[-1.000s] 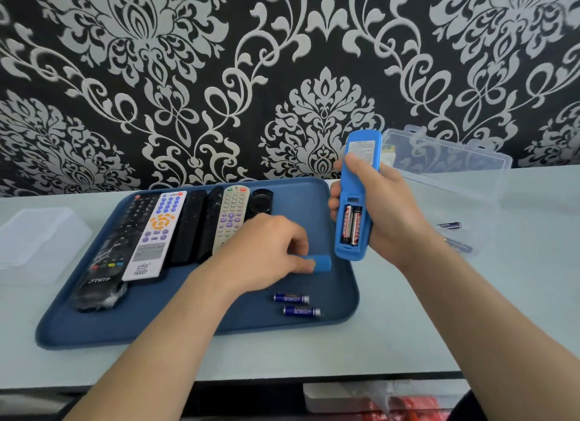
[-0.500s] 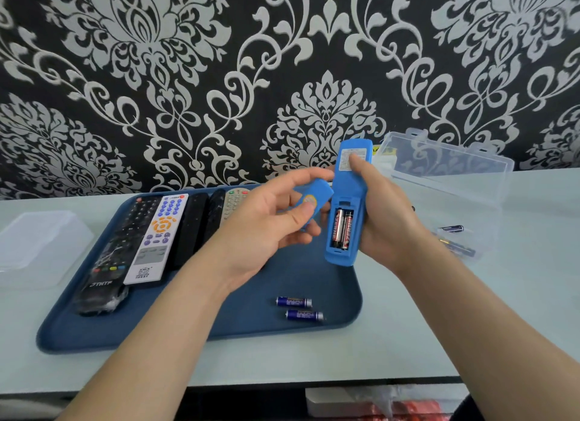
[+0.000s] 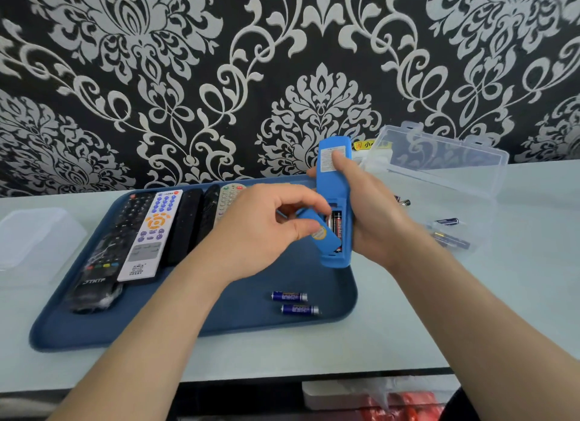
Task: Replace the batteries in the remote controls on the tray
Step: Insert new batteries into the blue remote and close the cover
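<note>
My right hand grips a blue remote upright, back side facing me, over the right part of the dark blue tray. Its battery bay is uncovered and holds two black-and-red batteries. My left hand pinches the blue battery cover and holds it tilted against the bay. Two blue batteries lie loose on the tray near its front right corner. Several other remotes lie side by side on the tray's left half.
An open clear plastic box stands at the back right, with loose batteries on the table in front of it. A clear lid or container sits left of the tray. The table's front edge runs below the tray.
My left hand picked the blue cover up from the tray, lifted it, and has brought it onto the remote's battery bay. My right hand kept holding the remote.
</note>
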### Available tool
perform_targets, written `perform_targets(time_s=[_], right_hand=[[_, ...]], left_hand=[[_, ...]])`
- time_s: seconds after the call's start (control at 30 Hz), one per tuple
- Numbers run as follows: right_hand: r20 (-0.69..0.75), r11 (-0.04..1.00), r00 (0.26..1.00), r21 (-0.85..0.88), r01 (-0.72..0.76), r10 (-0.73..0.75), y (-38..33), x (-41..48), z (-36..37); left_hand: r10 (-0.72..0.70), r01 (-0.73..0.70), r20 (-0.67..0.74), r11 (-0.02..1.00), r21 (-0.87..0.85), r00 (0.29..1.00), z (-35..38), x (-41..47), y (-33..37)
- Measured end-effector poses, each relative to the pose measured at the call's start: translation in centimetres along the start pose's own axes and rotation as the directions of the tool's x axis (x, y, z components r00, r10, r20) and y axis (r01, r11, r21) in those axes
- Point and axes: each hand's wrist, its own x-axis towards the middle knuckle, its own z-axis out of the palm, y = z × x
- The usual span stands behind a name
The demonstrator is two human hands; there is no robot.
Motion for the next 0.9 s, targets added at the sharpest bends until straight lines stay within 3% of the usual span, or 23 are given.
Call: perform_targets(time_s=[0.13, 0.47, 0.6, 0.77, 0.9], right_hand=[[-0.011, 0.999, 1.000, -0.037, 0.000, -0.001, 0.1, -0.1, 0.3], [-0.010, 0.997, 1.000, -0.072, -0.015, 0.014, 0.4, 0.1, 0.9], [-0.009, 0.996, 1.000, -0.090, -0.003, 0.002, 0.5, -0.1, 1.2], [-0.036, 0.997, 0.999, 0.070, -0.012, 0.015, 0.3, -0.1, 0.8], [-0.048, 0.981, 0.998, 0.193, -0.020, 0.029, -0.1, 0.0, 0.5]], left_hand=[[-0.009, 0.012, -0.052, 0.999, 0.048, 0.999, 0.0, 0.0, 0.5], [0.095, -0.096, 0.014, 0.980, 0.172, 0.995, -0.2, -0.3, 1.1], [0.156, -0.163, 0.047, 0.934, 0.319, 0.987, 0.2, -0.2, 0.9], [0.135, -0.082, -0.169, 0.954, 0.290, 0.976, 1.1, -0.2, 0.5], [0.275, -0.191, -0.181, 0.906, 0.378, 0.944, 1.7, 0.0, -0.1]])
